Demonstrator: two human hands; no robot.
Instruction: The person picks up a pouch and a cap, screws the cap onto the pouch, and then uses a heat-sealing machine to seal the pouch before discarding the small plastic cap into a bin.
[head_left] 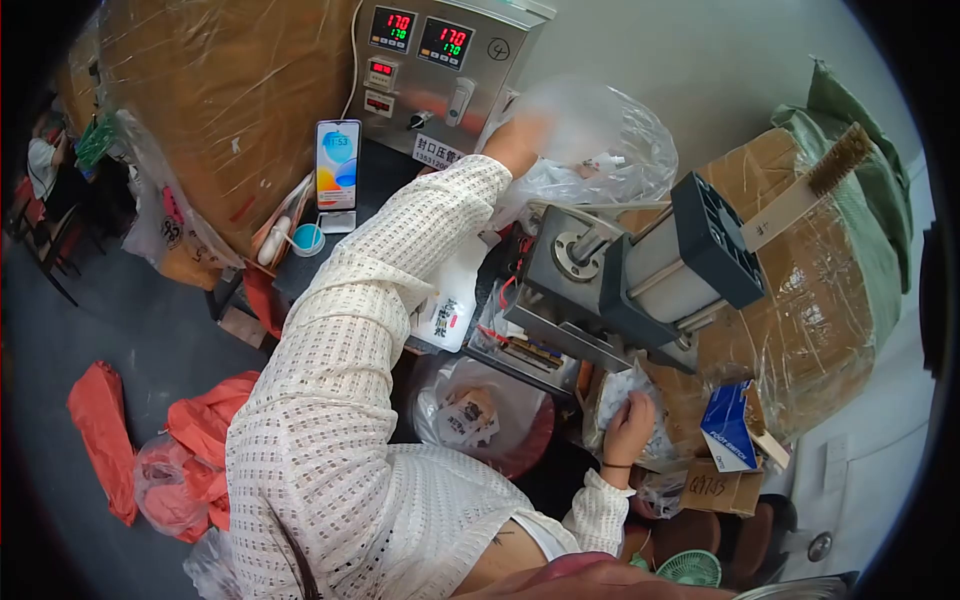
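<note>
My left hand point(520, 143) reaches into the mouth of a large clear plastic bag point(625, 125) beside the steel control box. Motion and the plastic blur its fingers, so their state cannot be made out. Small white items point(603, 163) show inside that bag. Lower right, my right hand point(629, 432) rests at an open bag of small white pieces point(622, 385), fingers curled in among them; what they hold is hidden. Between my arms, a white printed pouch point(441, 318) lies by the sealing machine point(590, 265).
A steel control box point(480, 75) with lit displays stands at the back. Left of it are a phone point(337, 165) and a small blue cup point(308, 238). Below the machine sits a lined bin point(515, 440). Cartons point(810, 310) and a brush point(810, 190) are on the right.
</note>
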